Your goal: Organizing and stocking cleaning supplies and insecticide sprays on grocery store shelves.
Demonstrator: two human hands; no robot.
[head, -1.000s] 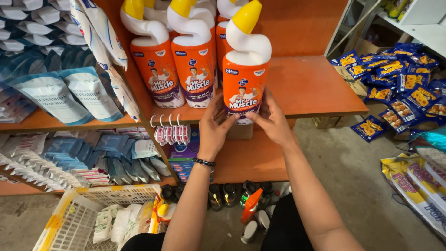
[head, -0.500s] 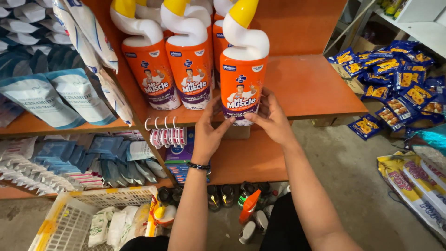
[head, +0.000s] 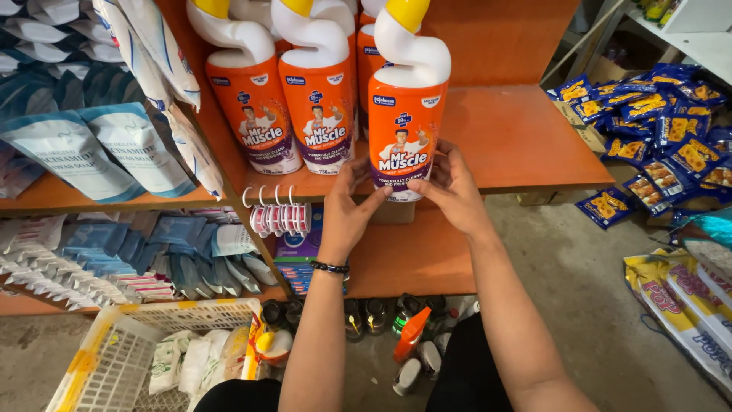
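Observation:
An orange cleaner bottle (head: 402, 114) with a white bent neck and yellow cap stands upright near the front edge of the orange shelf (head: 518, 145). My left hand (head: 349, 210) presses its lower left side, and my right hand (head: 450, 187) cups its lower right side. Two matching orange bottles (head: 286, 107) stand in a row to its left, with more behind them. A dark bracelet circles my left wrist.
Pale blue and white pouches (head: 99, 152) fill the shelves at left. A yellow and white basket (head: 145, 351) with packets sits on the floor. Small bottles (head: 396, 336) stand under the lower shelf. Blue and yellow snack packs (head: 656, 114) lie at right.
The view has shifted slightly. Both hands stay on the front bottle, which has barely moved on the shelf.

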